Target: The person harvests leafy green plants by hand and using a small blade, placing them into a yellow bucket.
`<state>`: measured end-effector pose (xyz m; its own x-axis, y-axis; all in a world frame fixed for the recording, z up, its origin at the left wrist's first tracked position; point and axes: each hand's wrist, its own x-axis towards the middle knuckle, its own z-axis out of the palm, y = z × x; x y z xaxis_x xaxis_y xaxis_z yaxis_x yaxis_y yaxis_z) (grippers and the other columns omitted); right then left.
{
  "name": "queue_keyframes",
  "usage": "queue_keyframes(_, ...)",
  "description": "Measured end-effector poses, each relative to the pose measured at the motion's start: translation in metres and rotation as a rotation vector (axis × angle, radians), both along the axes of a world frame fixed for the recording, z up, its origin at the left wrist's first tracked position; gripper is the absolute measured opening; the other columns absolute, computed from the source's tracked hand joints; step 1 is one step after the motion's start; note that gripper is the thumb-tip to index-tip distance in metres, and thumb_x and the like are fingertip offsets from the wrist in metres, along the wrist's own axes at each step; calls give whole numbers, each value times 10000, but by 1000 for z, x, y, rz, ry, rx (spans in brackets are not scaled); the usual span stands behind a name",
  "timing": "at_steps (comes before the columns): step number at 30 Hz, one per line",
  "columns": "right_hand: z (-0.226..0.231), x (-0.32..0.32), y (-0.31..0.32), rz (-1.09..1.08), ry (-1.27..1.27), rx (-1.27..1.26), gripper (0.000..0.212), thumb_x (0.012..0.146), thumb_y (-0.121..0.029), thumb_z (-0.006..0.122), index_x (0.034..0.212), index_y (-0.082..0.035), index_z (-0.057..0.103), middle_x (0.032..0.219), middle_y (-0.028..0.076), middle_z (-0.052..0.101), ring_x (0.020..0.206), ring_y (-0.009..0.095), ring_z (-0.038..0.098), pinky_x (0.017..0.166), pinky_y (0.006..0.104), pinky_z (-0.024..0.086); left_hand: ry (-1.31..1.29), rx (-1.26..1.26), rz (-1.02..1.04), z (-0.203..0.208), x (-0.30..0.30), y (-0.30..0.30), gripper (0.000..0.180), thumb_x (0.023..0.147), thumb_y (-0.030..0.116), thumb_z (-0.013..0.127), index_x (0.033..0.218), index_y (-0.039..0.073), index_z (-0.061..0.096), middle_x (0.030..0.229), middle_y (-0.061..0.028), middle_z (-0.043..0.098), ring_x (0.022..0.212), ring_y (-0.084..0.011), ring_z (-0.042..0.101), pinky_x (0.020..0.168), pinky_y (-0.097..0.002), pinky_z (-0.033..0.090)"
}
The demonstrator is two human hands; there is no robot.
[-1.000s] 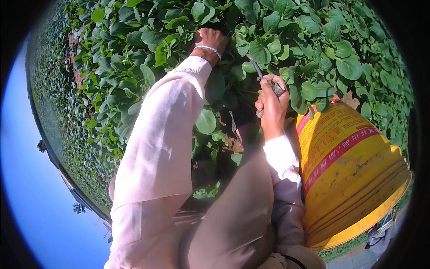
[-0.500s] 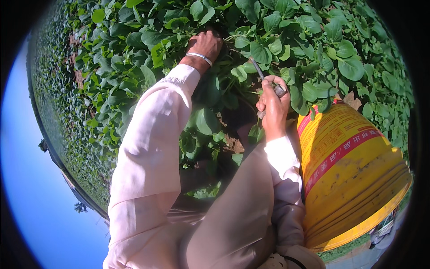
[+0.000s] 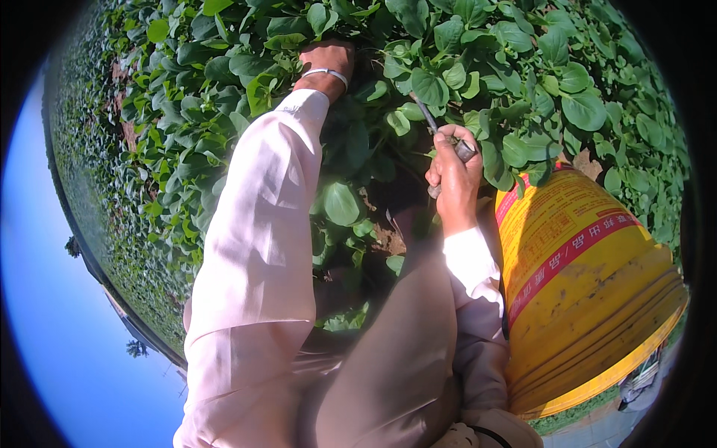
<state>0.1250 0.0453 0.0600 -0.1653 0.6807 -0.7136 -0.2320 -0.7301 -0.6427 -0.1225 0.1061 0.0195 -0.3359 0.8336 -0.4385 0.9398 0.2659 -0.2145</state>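
My left hand (image 3: 328, 58), with a pale bracelet at the wrist, reaches down among leafy green plants (image 3: 342, 203). Leaves and shade hide its fingers, so what they touch does not show. To the right and a little nearer, my right hand (image 3: 457, 179) is wrapped round a hand tool with a thin dark metal shaft (image 3: 426, 113). The shaft points up and left into the foliage, where its far end is hidden. A grey, rounded part of the tool shows beside my fingers.
A yellow bucket (image 3: 575, 276) with red bands lies tilted close to my right arm. Dense plants spread ahead and to both sides. My bent knee (image 3: 396, 328) is between my arms, and brown soil (image 3: 387, 237) shows beyond it.
My left hand has moved slightly farther away and left, deeper into the leaves, and more of it is covered. My right hand and the tool have barely shifted.
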Motion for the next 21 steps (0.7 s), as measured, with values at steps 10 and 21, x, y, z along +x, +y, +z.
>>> queue_keyframes(10,16,-21,7,429,-166,488,47,878,-40,608,894,-42,564,643,-52,448,580,32,393,522,215,340,-806,828,182,96,-33,-50,231,897,163,605,1098,51,617,909,-99,672,679,-260,604,650,-339,487)
queue_keyframes(21,88,0,22,1032,-639,773,214,730,-16,627,910,-94,541,696,152,587,710,400,564,621,488,417,-1262,295,572,118,1,-45,196,937,162,535,1001,6,635,680,8,575,554,-84,439,519,-260,382)
